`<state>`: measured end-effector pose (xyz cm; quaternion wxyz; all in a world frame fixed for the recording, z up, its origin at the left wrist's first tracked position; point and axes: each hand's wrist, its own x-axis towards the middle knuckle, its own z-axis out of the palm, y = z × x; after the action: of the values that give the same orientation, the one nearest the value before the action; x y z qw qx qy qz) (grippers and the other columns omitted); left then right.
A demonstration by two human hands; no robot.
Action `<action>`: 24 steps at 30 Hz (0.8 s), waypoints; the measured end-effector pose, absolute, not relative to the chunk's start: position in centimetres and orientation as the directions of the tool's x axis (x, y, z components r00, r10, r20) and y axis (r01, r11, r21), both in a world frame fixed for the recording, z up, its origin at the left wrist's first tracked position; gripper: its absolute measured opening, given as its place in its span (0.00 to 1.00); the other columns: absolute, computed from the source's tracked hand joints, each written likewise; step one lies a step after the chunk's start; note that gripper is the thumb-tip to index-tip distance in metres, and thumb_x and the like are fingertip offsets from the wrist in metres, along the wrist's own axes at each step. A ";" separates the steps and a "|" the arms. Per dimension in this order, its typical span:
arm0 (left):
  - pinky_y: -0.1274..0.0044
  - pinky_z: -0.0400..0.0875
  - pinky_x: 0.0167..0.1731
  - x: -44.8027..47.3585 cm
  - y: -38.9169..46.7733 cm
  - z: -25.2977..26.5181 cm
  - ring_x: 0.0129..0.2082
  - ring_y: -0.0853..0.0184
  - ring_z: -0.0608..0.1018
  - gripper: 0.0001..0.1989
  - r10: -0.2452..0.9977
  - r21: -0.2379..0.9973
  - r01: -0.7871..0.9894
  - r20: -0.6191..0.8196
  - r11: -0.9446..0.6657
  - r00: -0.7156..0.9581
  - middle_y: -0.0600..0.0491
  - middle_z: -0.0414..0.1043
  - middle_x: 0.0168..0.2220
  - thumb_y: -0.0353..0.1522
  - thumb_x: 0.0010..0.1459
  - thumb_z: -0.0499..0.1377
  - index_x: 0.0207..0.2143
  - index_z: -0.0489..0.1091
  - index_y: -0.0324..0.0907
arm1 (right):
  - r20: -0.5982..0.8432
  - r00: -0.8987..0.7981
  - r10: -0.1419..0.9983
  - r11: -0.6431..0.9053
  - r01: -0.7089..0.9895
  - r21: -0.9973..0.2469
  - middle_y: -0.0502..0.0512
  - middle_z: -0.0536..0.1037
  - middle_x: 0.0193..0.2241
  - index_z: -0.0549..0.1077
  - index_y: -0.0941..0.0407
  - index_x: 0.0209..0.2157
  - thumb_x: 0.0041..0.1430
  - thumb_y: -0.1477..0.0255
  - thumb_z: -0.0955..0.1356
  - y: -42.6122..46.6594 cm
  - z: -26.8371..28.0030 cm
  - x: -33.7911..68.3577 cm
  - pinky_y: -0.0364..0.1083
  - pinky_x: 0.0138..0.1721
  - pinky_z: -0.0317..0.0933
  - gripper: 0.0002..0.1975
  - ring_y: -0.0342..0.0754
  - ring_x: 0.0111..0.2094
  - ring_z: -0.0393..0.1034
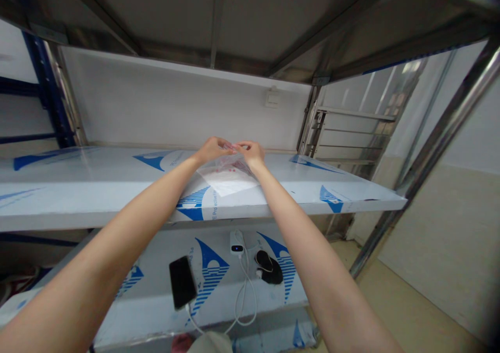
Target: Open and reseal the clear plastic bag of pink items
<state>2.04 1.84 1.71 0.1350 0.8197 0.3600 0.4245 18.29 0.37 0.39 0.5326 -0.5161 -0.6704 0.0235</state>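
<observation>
Both arms reach forward over a metal shelf [109, 191] wrapped in white film with blue print. A clear plastic bag [234, 178] with small red marks lies toward the back of this shelf, its upper edge gathered up. My left hand [214, 149] pinches that edge from the left with closed fingers. From the right, my right hand [250, 152] pinches the bag close by, and the fingertips of the two hands nearly meet. Whether anything is inside the bag I cannot make out.
On the lower shelf lie a black phone [183, 282] on a white cable [246, 285], a white power bank [236, 243] with a small display, and a black item [269, 267]. A dark metal shelf [175, 20] hangs overhead; a steel post [429, 150] stands right.
</observation>
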 end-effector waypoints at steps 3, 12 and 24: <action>0.72 0.67 0.39 1.9 1.9 1.8 0.36 0.63 0.75 0.23 0.717 0.539 0.482 0.600 -0.691 0.356 0.44 0.78 0.38 0.46 0.46 0.64 0.38 0.78 0.37 | 0.719 0.127 0.683 0.454 0.697 -0.555 0.51 0.79 0.42 0.80 0.51 0.37 0.61 0.64 0.66 0.2 0.3 18.3 0.45 0.46 0.57 0.11 0.46 0.42 0.70; 0.73 0.66 0.40 1.2 2.4 1.8 0.38 0.62 0.75 0.23 0.708 0.514 0.518 0.638 -0.684 0.302 0.45 0.78 0.38 0.47 0.46 0.64 0.37 0.78 0.38 | 0.486 0.057 0.872 0.228 0.831 -0.507 0.56 0.81 0.36 0.81 0.53 0.34 0.55 0.70 0.71 0.1 -0.3 18.8 0.48 0.42 0.63 0.05 0.52 0.39 0.74; 0.72 0.67 0.40 1.3 2.1 1.8 0.38 0.61 0.76 0.24 0.726 0.533 0.510 0.604 -0.675 0.330 0.45 0.78 0.38 0.47 0.45 0.64 0.37 0.78 0.39 | 0.632 0.145 0.761 0.298 0.787 -0.539 0.57 0.80 0.38 0.80 0.53 0.37 0.57 0.67 0.69 -0.1 0.0 18.7 0.47 0.43 0.63 0.08 0.51 0.41 0.74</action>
<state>1.26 2.11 1.80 0.1242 0.8059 0.3834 0.4337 18.70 -0.05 -0.02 0.4710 -0.5921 -0.6537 -0.0140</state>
